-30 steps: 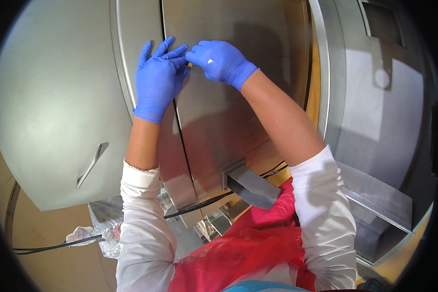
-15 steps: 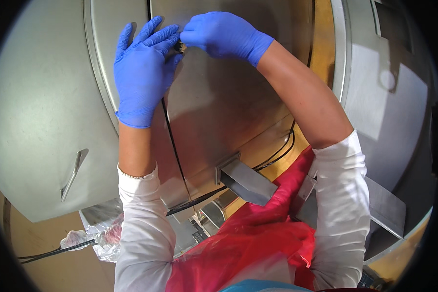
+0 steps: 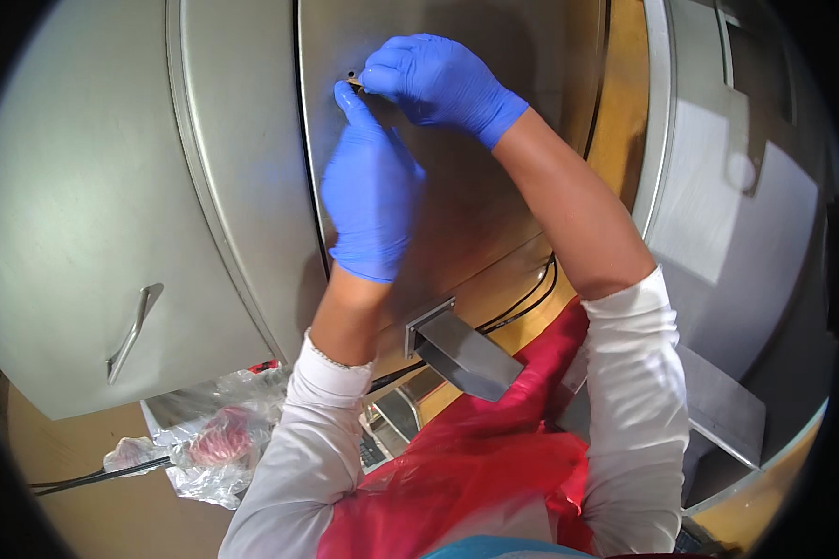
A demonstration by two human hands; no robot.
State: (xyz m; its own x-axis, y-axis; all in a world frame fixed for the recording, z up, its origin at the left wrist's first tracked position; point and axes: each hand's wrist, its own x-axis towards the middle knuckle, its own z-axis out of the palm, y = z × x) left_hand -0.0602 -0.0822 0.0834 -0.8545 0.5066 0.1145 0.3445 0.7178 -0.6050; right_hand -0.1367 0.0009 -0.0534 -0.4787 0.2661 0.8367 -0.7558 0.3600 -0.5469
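Before me stands a grey metal door panel (image 3: 485, 205) with a small dark hole (image 3: 351, 74) near its left edge. Just below the hole a small brass-coloured piece (image 3: 355, 85) shows between my fingertips; its kind is too small to tell. My right hand (image 3: 443, 82), in a blue glove, pinches at this piece from the right. My left hand (image 3: 371, 186), also blue-gloved, comes from below with one digit stretched up against the piece. Its other fingers are curled in, and whatever they may hold is hidden.
A metal door with a bar handle (image 3: 134, 334) is at the left. A grey box-shaped metal bracket (image 3: 466, 354) juts out below the panel. Black cables (image 3: 522, 303) run along the panel's lower edge. Crumpled clear plastic (image 3: 219, 447) lies at lower left.
My left hand has moved right and down, from spread fingers flat on the panel to curled fingers with one digit raised. The hole now shows. My right hand stays at the same spot.
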